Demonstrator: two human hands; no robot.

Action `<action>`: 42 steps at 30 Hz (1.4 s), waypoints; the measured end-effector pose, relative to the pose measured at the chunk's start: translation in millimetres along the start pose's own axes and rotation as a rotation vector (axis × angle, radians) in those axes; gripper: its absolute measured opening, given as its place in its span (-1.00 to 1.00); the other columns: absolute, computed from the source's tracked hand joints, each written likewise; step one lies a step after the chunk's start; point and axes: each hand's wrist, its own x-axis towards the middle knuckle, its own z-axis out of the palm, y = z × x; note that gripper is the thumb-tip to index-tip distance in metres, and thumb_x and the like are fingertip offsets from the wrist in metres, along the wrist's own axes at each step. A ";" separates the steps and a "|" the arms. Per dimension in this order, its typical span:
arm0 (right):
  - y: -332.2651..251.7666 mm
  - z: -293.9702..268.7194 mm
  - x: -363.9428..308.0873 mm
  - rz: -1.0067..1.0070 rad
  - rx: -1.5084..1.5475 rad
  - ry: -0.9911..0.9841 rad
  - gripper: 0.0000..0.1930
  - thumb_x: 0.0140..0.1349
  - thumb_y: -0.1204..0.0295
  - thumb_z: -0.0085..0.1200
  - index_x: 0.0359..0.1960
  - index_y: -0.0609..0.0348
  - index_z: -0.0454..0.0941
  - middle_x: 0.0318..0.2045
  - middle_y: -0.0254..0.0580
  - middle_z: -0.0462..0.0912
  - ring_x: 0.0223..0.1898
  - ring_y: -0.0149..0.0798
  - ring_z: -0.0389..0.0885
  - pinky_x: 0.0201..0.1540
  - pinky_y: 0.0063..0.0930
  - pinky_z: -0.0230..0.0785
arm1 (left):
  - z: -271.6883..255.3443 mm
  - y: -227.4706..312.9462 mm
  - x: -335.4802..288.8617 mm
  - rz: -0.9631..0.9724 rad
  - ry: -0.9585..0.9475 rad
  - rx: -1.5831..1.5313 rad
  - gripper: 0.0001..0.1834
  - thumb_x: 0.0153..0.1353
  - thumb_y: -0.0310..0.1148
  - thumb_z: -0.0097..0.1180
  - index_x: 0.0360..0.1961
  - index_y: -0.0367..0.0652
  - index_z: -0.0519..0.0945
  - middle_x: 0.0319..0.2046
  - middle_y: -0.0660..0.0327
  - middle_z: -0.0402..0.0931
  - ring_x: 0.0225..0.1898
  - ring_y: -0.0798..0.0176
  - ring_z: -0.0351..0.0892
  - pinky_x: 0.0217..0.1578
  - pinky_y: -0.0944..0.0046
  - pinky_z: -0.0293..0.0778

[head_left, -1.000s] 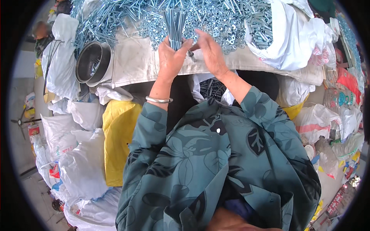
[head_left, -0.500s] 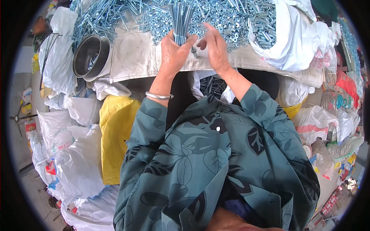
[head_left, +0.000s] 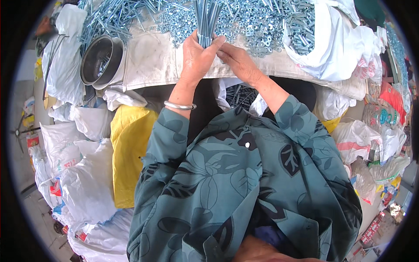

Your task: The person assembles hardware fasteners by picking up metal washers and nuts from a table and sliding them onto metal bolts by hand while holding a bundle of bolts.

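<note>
My left hand (head_left: 196, 59) is wrapped round an upright bundle of long silvery bolts (head_left: 206, 22), with the shafts fanning out above the fist. Close against its thumb, my right hand (head_left: 238, 62) has its fingers drawn together in a pinch. Whatever those fingers hold is hidden. Beyond both hands, loose nuts and washers (head_left: 262, 32) cover the cloth-topped table (head_left: 150, 61). More long bolts (head_left: 109, 22) lie heaped at the far left.
A dark round pan (head_left: 101, 61) with a few metal pieces stands at the table's left edge. Metal sleeves lie by a white bag (head_left: 325, 43) at the right. Below the table edge an open bag shows dark bolts (head_left: 240, 96). White sacks (head_left: 89, 183) and a yellow sack (head_left: 131, 161) crowd my left.
My right hand has moved left to my left thumb, and its spread fingers have closed. They now cover the small metal piece that showed beneath the thumb. My left hand keeps the bundle.
</note>
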 end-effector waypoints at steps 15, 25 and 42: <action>-6.4 -0.6 -3.0 -0.021 -0.111 0.090 -0.83 0.16 0.34 0.23 -0.36 0.16 0.56 -0.40 -0.09 0.58 -0.37 0.01 0.59 -0.30 -0.13 0.43 | 5.0 2.4 -3.2 -0.074 0.013 -0.050 -0.77 0.09 -0.39 0.36 -0.37 -0.30 0.57 -0.54 0.29 0.56 -0.50 0.46 0.49 -0.44 0.40 0.44; -18.0 -5.0 -1.7 -0.030 -0.272 0.082 -0.81 0.16 0.38 0.19 -0.41 0.26 0.51 -0.43 0.02 0.57 -0.34 0.15 0.58 -0.28 -0.06 0.40 | 9.2 2.5 -4.1 -0.098 0.046 -0.099 -0.80 0.13 -0.40 0.34 -0.35 -0.25 0.56 -0.53 0.31 0.54 -0.54 0.51 0.44 -0.49 0.45 0.36; 14.3 -177.5 0.1 0.021 -0.789 0.285 -0.74 0.24 0.30 0.15 -0.14 0.21 0.55 -0.28 -0.01 0.65 -0.27 0.06 0.63 -0.19 -0.20 0.47 | 4.5 -13.7 -39.3 -0.347 -0.011 -0.186 -0.71 0.17 -0.30 0.34 -0.25 -0.27 0.55 -0.53 0.32 0.46 -0.63 0.48 0.37 -0.58 0.41 0.31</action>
